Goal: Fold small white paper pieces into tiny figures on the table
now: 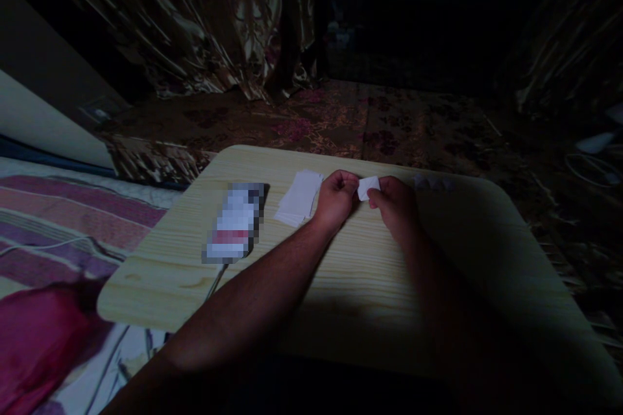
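A small piece of folded white paper (368, 189) is held between my two hands above the wooden table (350, 292). My left hand (337, 193) pinches its left edge with closed fingers. At the right edge, my right hand (396, 200) grips it with the thumb lying on the paper's face. Just left of my left hand lies a loose stack of white paper sheets (300, 194), slightly fanned. To the right of my right hand, a row of small folded paper pieces (433, 183) sits in shadow near the far table edge.
A phone (237, 220), its screen blurred out, lies on the table's left with a cable (214, 282) running off the near edge. Left of the table are a striped bedcover (73, 214) and a red cloth (43, 337). Patterned curtains (253, 13) hang behind; the right side is dark.
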Demonstrator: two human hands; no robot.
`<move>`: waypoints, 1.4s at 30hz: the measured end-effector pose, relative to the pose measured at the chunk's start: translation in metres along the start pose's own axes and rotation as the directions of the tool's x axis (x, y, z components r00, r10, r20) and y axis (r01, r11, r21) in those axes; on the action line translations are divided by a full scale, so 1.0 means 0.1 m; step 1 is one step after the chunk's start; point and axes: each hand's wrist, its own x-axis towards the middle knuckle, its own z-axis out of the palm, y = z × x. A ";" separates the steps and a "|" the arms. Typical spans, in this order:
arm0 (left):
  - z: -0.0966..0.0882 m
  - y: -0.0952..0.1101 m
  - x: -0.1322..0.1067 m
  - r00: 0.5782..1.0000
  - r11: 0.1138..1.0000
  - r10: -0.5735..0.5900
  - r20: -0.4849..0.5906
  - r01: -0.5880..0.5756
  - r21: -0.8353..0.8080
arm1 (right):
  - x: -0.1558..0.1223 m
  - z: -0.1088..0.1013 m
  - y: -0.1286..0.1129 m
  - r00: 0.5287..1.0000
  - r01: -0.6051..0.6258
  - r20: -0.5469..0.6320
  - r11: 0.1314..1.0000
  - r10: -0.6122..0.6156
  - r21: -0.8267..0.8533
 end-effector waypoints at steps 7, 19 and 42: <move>0.01 0.05 -0.04 0.999 0.999 -0.002 0.036 0.000 0.041 | -0.02 -0.03 -0.06 1.000 -0.025 0.011 0.996 0.026 -0.080; -0.03 0.05 -0.01 0.981 0.995 -0.094 0.171 0.099 -0.022 | 0.01 -0.07 -0.09 0.991 -0.021 -0.131 0.993 0.036 0.114; -0.04 0.11 -0.02 0.970 0.984 -0.169 0.177 0.154 0.091 | 0.06 -0.08 0.00 0.993 -0.016 -0.118 0.998 0.023 0.059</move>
